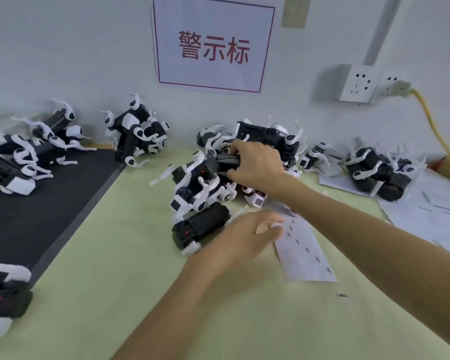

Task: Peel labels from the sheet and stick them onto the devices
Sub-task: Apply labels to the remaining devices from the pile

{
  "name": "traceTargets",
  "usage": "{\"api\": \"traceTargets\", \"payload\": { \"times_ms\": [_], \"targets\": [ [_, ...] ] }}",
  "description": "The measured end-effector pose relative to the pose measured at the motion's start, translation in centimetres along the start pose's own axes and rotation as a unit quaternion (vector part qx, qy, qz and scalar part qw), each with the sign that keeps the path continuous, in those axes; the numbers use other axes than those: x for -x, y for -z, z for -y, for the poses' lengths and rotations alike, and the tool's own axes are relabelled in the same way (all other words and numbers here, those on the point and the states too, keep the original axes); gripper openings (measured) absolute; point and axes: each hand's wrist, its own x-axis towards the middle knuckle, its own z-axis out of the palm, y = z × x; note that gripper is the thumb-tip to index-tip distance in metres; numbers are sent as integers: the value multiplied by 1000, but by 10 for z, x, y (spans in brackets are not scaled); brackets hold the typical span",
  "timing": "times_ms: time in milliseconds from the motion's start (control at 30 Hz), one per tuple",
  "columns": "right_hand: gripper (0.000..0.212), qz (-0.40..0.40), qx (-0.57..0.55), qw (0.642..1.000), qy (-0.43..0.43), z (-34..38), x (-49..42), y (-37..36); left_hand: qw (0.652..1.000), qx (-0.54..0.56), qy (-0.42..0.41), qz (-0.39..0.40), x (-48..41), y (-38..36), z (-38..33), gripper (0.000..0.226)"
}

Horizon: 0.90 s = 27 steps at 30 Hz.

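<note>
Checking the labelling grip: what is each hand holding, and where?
Right hand grips a black device around its body; left hand, blurred, overlaps the label sheet; hold unclear.

Assembly workshop: piled devices (200,183), wall sign (213,45)

black-and-white devices (200,183), pale green mat (130,255), yellow cable (437,136)

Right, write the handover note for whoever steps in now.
Right hand grips a black device on the middle pile.
Left hand is at the top of the label sheet; too blurred to tell if it pinches.
Other devices lie along the wall and on the black mat.
Labelled count: cannot tell.
Left: peel a label, stick it on the held device, then the rest.
</note>
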Motion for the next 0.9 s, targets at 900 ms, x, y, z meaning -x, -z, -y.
{"api": "traceTargets", "payload": {
  "times_ms": [900],
  "targets": [
    [30,184,-769,587,-171,-48,142,62,804,575,94,-117,-5,8,-14,63]
  ]
}}
